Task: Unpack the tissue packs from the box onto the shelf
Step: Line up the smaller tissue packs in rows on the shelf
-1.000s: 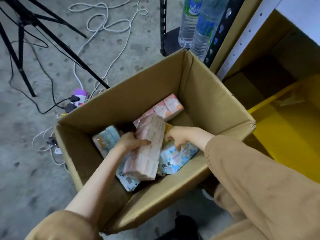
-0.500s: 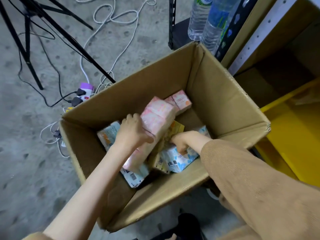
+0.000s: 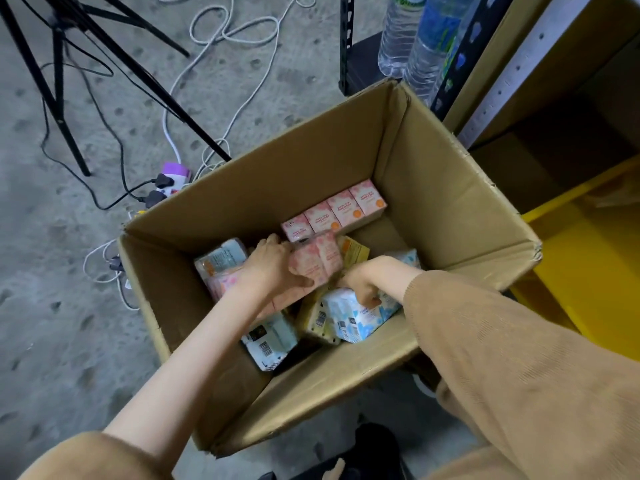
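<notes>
Concrete floor (image 3: 69,323) runs under everything, with black tripod (image 3: 59,98) legs, a loose white cable (image 3: 225,29) and a power strip (image 3: 171,176) at upper left. An open cardboard box (image 3: 450,209) stands on it, flaps up, just beside the shelf (image 3: 588,271) on the right, whose yellow board lies below a grey punched upright. 2 water bottles (image 3: 398,39) stand on a black rack behind the box's far corner.

Both hands reach down into the box. The left hand (image 3: 273,268) grips a pink pack (image 3: 317,259), thumb along its near side and fingers wrapped over its far end, so the pack sits tilted above the jumble. The right hand (image 3: 360,282), coming out of a tan sleeve (image 3: 502,341), curls its fingers round the top edge of a blue pack (image 3: 360,317) that lies against the near wall, just beside the pink pack.

Every tissue pack in view is inside the box. A row of 4 pink packs (image 3: 341,211) lines the far wall. A yellow pack (image 3: 353,251) shows between that row and the hands. A pale pack (image 3: 218,261) leans by the left wall, and a barcoded pack (image 3: 268,341) lies beside the left forearm, near the front.
</notes>
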The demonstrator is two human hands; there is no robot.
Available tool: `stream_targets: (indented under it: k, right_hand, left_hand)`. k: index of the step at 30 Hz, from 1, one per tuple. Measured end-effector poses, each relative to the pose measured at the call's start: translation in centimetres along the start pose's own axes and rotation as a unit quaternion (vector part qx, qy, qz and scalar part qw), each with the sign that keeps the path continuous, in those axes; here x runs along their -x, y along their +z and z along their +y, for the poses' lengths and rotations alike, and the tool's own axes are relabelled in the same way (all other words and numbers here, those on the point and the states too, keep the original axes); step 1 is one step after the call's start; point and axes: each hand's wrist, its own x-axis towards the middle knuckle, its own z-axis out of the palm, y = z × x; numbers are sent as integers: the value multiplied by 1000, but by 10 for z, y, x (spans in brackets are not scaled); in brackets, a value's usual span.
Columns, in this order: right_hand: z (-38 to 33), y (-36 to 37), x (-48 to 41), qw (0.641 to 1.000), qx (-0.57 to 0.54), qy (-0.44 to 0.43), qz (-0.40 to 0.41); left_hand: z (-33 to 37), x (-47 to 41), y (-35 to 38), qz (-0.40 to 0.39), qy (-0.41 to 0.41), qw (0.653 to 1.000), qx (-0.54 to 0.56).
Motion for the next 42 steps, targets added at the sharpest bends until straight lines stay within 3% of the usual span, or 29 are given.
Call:
stream_targets:
  k: [5,9,17,21,24,30,35,37,42]
  right_hand:
    - [0,-6,7,998,40,-40,25]
    - [3,-6,17,995,43,-63,62]
    - [-11,-2,29,985,-60,-114,116]
    - [-7,-3,43,979,-106,-112,136]
    - [3,-7,62,964,-153,-111,186]
    - [44,-13,108,898,-306,-79,307]
    - [66,-12,154,790,-473,-80,382]
    - [67,-11,172,756,-507,-80,407]
    - [58,-11,217,712,-517,-71,470]
  left_hand:
    - [-12,-13,-5,-33,-37,992,116]
    - [-15,-20,3,-44,-74,990,116]
    - [-13,-23,4,-112,-120,984,73]
    - [-7,-21,-2,-161,-137,972,103]
    - [-3,-20,-8,-155,-124,974,107]
    - [1,-10,-26,-122,-86,985,88]
    - [4,7,-46,-116,-22,992,54]
    - [6,16,-58,-100,7,994,48]
    - [14,46,-93,-27,56,997,40]
